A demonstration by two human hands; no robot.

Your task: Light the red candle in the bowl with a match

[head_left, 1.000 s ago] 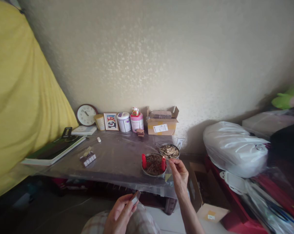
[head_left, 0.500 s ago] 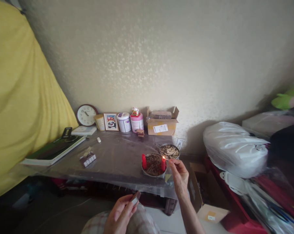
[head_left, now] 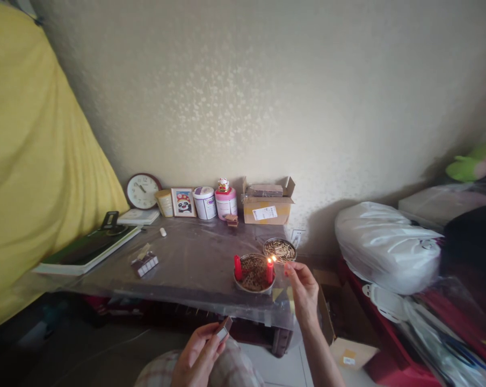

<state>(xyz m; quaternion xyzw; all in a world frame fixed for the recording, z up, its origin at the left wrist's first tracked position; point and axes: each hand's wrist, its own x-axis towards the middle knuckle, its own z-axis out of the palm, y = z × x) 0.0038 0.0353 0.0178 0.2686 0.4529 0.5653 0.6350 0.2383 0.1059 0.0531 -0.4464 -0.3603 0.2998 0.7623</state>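
Observation:
Between the thumb and fingers of my right hand [head_left: 304,287] is a burning match [head_left: 280,262], its flame just right of a red candle [head_left: 269,273]. That candle also carries a flame at its top. It stands at the right side of a round tin [head_left: 255,291] filled with dark brown grains. A second red candle [head_left: 238,267], with no flame showing, stands at the tin's left side. My left hand [head_left: 200,349] grips a small matchbox [head_left: 224,328] below the table's front edge. Behind the tin sits a round dish [head_left: 280,240] of loose matches.
Several matchboxes [head_left: 145,264] lie in a pack on the plastic-covered table [head_left: 198,252]. A cardboard box [head_left: 273,215], tins [head_left: 205,204], a picture frame [head_left: 183,203] and a clock [head_left: 143,191] line the wall. White bags [head_left: 383,247] are at the right.
The right candle now has its own flame beside the match's flame. My right hand has drawn slightly right, taking the match away from the wick. My left hand is still.

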